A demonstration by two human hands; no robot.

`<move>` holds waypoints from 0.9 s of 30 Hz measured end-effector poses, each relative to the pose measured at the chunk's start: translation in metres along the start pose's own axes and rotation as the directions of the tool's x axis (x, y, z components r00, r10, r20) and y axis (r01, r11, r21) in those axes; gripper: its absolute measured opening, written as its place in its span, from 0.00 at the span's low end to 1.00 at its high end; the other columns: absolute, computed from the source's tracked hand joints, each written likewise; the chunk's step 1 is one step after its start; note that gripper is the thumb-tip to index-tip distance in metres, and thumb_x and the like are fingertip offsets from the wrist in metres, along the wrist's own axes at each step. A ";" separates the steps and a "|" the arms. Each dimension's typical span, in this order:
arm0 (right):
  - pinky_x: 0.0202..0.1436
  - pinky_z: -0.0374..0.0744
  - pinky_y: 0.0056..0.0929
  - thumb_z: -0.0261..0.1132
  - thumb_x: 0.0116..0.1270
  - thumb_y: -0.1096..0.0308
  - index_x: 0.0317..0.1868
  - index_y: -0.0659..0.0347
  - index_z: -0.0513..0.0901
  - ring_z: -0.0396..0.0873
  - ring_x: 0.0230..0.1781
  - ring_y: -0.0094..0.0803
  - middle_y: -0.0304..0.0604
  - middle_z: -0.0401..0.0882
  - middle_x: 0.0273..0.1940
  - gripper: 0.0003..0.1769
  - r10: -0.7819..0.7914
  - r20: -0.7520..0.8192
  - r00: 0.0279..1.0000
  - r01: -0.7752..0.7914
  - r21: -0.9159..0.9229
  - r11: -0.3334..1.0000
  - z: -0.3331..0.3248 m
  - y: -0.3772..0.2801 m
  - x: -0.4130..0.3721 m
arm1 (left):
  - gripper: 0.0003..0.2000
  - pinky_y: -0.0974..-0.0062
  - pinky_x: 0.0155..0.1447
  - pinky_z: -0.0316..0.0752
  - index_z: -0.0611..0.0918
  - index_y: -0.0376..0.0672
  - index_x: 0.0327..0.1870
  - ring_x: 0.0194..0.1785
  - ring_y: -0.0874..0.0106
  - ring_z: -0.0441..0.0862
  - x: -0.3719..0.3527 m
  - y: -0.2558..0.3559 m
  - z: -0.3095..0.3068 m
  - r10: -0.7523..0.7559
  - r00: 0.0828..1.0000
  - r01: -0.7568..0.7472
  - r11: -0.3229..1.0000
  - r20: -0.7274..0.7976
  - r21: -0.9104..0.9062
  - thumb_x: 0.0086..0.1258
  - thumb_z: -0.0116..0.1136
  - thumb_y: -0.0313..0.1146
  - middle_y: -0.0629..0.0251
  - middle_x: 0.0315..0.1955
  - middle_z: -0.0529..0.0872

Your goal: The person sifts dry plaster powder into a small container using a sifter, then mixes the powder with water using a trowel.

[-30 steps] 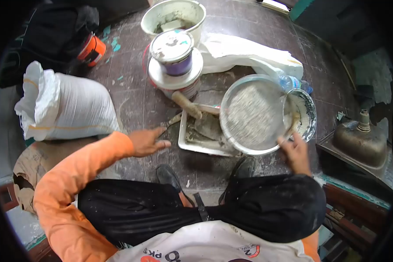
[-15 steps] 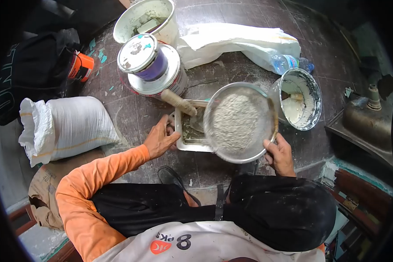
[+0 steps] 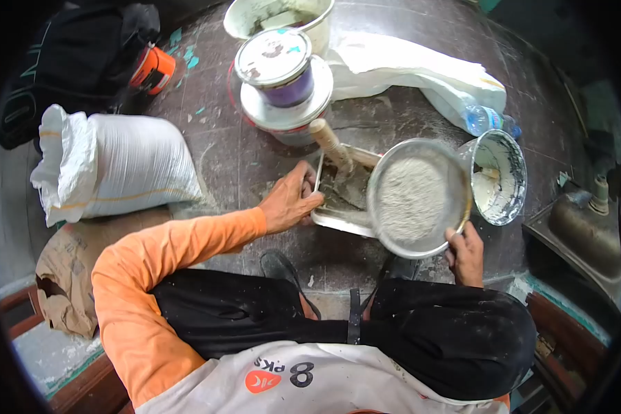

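A round metal sieve [image 3: 458, 181] holds a layer of pale grey powder [image 3: 412, 198]. My right hand [image 3: 467, 252] grips its rim at the near right, thumb on top. The sieve overlaps the right part of a shallow rectangular tray [image 3: 345, 223], hiding that side. My left hand [image 3: 293, 199] is closed on the tray's left edge, with some fingers hidden beyond it. Inside the tray lies a tool with a thick wooden handle [image 3: 331, 146] that slants up past the far rim; its lower end is hard to make out.
Right of the sieve stands a bucket [image 3: 519, 181] with white paste inside. Beyond the tray are a paint can [image 3: 293, 93] on a lidded pail [image 3: 324, 79], a pale tub [image 3: 245, 19], a white sack [image 3: 455, 79] and a plastic bottle [image 3: 481, 119]. A full sack [image 3: 141, 155] sits at left.
The view has shifted, so most things appear farther right. The sieve has moved slightly right relative to the tray, and the wooden handle has swung to a steeper angle. Both hands keep their grip.
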State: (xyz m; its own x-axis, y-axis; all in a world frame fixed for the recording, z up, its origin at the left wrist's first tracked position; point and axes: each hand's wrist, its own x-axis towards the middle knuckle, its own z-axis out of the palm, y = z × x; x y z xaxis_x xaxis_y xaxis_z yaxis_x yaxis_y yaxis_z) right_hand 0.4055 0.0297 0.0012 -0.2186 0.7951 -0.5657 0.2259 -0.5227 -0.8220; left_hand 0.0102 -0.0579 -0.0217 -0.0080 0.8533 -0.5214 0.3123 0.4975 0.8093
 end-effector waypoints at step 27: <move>0.26 0.66 0.16 0.65 0.83 0.64 0.72 0.60 0.79 0.71 0.29 0.11 0.30 0.85 0.43 0.21 0.019 0.061 0.998 -0.011 -0.123 0.992 0.018 0.014 -0.001 | 0.17 0.65 0.35 0.79 0.69 0.35 0.56 0.29 0.72 0.80 0.007 -0.009 0.004 0.162 0.987 -0.162 0.982 0.000 0.103 0.78 0.63 0.34 0.62 0.28 0.78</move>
State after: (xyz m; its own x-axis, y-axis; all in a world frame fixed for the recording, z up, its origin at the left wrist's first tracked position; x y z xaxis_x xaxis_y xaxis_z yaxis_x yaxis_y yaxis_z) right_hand 0.3919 0.0160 -0.0112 -0.2714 0.7651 -0.5839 0.3436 -0.4897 -0.8013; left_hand 0.0110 -0.0575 -0.0339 0.0427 0.9227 -0.3831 0.4053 0.3344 0.8508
